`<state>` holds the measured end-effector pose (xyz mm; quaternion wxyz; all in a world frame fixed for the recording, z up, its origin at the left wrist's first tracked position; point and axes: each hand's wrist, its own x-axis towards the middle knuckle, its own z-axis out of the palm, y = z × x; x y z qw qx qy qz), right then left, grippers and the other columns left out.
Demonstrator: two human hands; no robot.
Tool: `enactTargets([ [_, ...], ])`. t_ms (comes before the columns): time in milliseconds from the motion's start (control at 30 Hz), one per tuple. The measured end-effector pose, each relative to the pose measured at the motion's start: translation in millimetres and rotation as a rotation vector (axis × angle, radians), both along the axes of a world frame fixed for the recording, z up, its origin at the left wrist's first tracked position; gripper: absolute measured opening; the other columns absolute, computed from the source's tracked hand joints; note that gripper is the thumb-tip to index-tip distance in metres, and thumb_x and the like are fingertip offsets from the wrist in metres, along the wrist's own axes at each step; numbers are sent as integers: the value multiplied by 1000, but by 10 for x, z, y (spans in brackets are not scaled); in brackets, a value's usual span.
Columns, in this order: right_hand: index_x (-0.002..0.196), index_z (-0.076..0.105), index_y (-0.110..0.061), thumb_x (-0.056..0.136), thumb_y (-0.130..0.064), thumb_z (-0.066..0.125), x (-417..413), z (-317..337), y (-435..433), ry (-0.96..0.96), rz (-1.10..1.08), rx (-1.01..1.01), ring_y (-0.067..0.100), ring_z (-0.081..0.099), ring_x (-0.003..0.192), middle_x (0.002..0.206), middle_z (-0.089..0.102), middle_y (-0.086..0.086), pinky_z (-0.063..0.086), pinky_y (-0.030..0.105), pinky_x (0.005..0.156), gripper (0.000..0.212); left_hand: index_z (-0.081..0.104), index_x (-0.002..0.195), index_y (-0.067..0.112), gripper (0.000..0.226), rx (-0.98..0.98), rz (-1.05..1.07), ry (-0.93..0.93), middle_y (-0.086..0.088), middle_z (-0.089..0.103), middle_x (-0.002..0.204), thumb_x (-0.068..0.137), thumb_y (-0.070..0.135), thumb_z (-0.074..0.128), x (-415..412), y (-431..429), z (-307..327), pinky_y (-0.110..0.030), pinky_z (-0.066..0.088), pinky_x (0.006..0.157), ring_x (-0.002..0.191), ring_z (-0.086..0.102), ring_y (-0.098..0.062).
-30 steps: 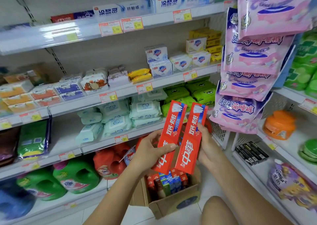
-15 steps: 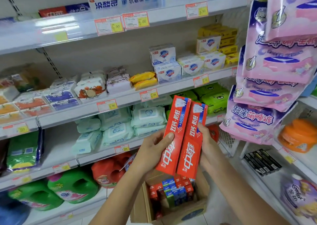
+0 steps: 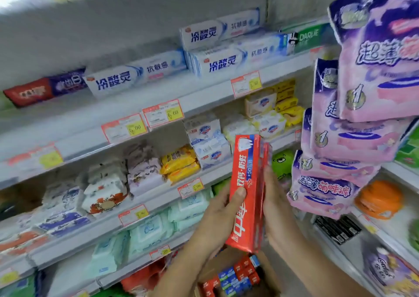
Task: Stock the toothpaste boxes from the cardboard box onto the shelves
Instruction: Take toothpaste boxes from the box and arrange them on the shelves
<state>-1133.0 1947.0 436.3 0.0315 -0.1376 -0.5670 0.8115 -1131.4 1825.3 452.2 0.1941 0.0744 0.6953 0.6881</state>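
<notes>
Two red toothpaste boxes point(image 3: 248, 183) stand upright, pressed face to face, at chest height in front of the shelves. My left hand point(image 3: 217, 215) grips them from the left with the thumb across the front box. My right hand point(image 3: 275, 203) holds them from the right, fingers behind the rear box. Below them the cardboard box point(image 3: 267, 271) sits low, with more red and blue toothpaste boxes point(image 3: 235, 276) inside. White and blue toothpaste boxes point(image 3: 138, 74) lie along the upper shelf point(image 3: 113, 113), with a red and purple one point(image 3: 43, 90) at its left.
Soap packs point(image 3: 206, 142) and yellow bars point(image 3: 179, 163) fill the middle shelf, wet wipes point(image 3: 147, 231) the one below. Pink hanging packs point(image 3: 353, 119) crowd the right side close to my right hand. An orange container point(image 3: 378, 199) and black items point(image 3: 337, 228) sit on the right shelves.
The two red boxes, side by side before, are now stacked face to face and lifted higher. My view has tilted up toward the upper toothpaste shelf.
</notes>
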Motion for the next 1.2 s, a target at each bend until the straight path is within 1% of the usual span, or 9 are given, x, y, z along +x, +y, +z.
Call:
enactTargets([
  [233, 122, 52, -28, 61, -62, 61, -65, 1084, 248, 228, -96, 78, 16, 70, 89, 104, 69, -1, 54, 29, 70, 71, 52, 114, 48, 33, -88, -36, 117, 9, 72, 102, 82, 56, 47, -35, 358, 1102, -31, 56, 86, 89, 70, -10],
  [333, 122, 54, -25, 65, -51, 61, -78, 1462, 427, 326, -165, 66, 17, 68, 87, 102, 70, -1, 53, 25, 66, 63, 44, 124, 45, 32, -111, -123, 191, 12, 69, 107, 94, 39, 51, -15, 531, 1538, -21, 54, 82, 91, 68, -4],
  [467, 134, 50, -23, 76, -34, 52, -100, 2000, 638, 456, -245, -28, 9, 68, 88, 117, 66, 3, 55, 22, 67, 59, 28, 141, 44, 76, -113, -279, 299, 11, 67, 113, 85, 12, 69, -35, 652, 2040, -21, 52, 81, 95, 66, -5],
  [567, 131, 48, -27, 68, -41, 63, -205, 2460, 914, 613, -220, 29, 8, 67, 87, 108, 68, -3, 55, 28, 71, 67, 32, 135, 52, 84, -143, -227, 429, 15, 66, 116, 78, 8, 76, -140, 668, 2455, -21, 53, 81, 94, 66, -3],
  [633, 139, 35, -33, 62, -46, 71, -268, 2778, 1146, 753, -277, 199, 4, 61, 107, 124, 57, -10, 51, 28, 88, 87, 36, 132, 57, 84, -225, -168, 582, 8, 63, 122, 73, 16, 80, -209, 649, 2746, -26, 53, 86, 97, 64, -6],
  [733, 146, 24, -26, 63, -56, 72, -312, 3228, 1459, 980, -455, 834, 3, 26, 139, 149, 29, -2, 23, 25, 115, 101, 29, 135, 58, 90, -530, -11, 903, 16, 55, 120, 68, 34, 83, -292, 582, 3190, -19, 45, 95, 105, 56, -1],
  [900, 143, 32, -14, 61, -54, 79, -702, 3790, 1553, 1229, -294, 1822, 31, 29, 139, 144, 41, 15, 4, 42, 118, 103, 30, 146, 15, 100, -1114, 343, 1327, -9, 51, 133, 65, 44, 81, -649, 668, 3710, -37, 35, 98, 117, 49, -28],
  [1033, 137, 40, -8, 60, -48, 81, -1101, 4138, 1366, 1011, -95, 2045, 32, 46, 122, 128, 49, 12, 25, 43, 111, 96, 43, 134, 1, 87, -1169, 401, 1432, -18, 59, 119, 66, 40, 81, -1135, 895, 3874, -43, 39, 90, 106, 55, -37],
  [1200, 114, 45, -15, 60, -50, 79, -1624, 4387, 1487, 872, 113, 1947, 12, 40, 91, 97, 37, -6, 40, 30, 82, 73, 39, 137, 13, 86, -1082, 251, 1414, -7, 55, 127, 69, 51, 76, -1579, 933, 4036, -34, 37, 98, 113, 53, -24],
])
